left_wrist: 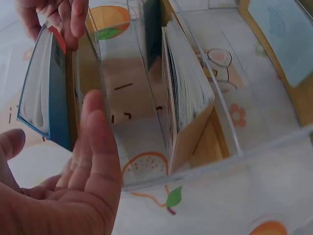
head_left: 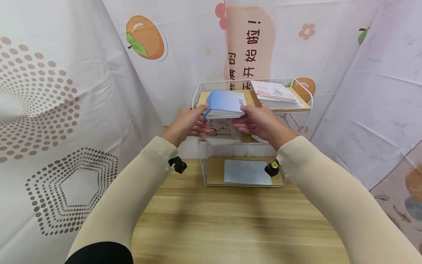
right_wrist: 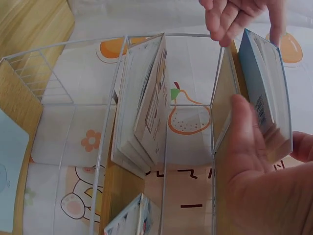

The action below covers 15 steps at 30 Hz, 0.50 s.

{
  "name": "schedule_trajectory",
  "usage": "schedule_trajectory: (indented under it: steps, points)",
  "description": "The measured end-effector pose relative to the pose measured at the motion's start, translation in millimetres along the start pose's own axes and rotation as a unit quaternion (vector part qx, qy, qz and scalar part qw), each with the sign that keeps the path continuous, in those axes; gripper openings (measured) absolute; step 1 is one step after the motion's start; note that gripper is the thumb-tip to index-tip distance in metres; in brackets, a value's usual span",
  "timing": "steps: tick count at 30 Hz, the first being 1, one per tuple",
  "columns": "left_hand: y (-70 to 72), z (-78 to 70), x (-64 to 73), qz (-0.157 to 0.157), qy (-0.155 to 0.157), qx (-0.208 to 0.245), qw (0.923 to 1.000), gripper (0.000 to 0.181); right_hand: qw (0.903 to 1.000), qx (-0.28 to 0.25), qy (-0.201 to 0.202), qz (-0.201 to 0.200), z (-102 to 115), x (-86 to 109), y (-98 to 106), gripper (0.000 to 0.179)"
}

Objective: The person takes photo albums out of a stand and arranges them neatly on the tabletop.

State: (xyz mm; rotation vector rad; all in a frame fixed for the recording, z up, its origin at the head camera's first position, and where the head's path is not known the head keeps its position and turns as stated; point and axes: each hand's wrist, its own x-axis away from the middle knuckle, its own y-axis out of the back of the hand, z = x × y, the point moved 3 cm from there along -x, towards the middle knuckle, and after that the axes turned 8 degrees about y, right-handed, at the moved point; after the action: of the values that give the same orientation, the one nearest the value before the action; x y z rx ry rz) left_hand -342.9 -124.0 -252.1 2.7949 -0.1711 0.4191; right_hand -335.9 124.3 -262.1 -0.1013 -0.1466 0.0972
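Observation:
A thick book (head_left: 226, 99) with a blue-to-white cover lies at the front of the top shelf on the left, its page edges facing me. My left hand (head_left: 190, 124) holds its left front corner, thumb at the cover and fingers stretched out lower down. At the right front corner my right hand (head_left: 260, 121) has its thumb on the cover, fingers below. In the right wrist view the book (right_wrist: 266, 93) stands out in front of the top board (right_wrist: 226, 98), and the fingers overlap that board. Below the hands, a book with a cartoon cover (head_left: 224, 132) lies on the middle shelf.
The white wire rack (head_left: 202, 156) has three wooden shelves and stands on a wooden table (head_left: 237, 220). Booklets (head_left: 277, 93) with a pink and white cover lie at the top right. A pale blue book (head_left: 248, 172) rests on the bottom shelf. Printed cloth (head_left: 184, 73) hangs behind.

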Motion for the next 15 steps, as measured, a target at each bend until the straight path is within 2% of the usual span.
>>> schedule_trajectory:
  steps: [5, 15]
  points:
    - [-7.3, -2.6, -3.2, 0.01, 0.022, 0.035, 0.9991, 0.069, 0.9991, -0.04, -0.007, -0.007, 0.4, -2.1, 0.1, 0.04]
    - [-5.6, 0.4, -2.8, 0.01, 0.024, 0.042, 0.9988, 0.067, 0.9997, -0.023, 0.001, 0.003, 2.0, -0.4, -0.8, 0.039]
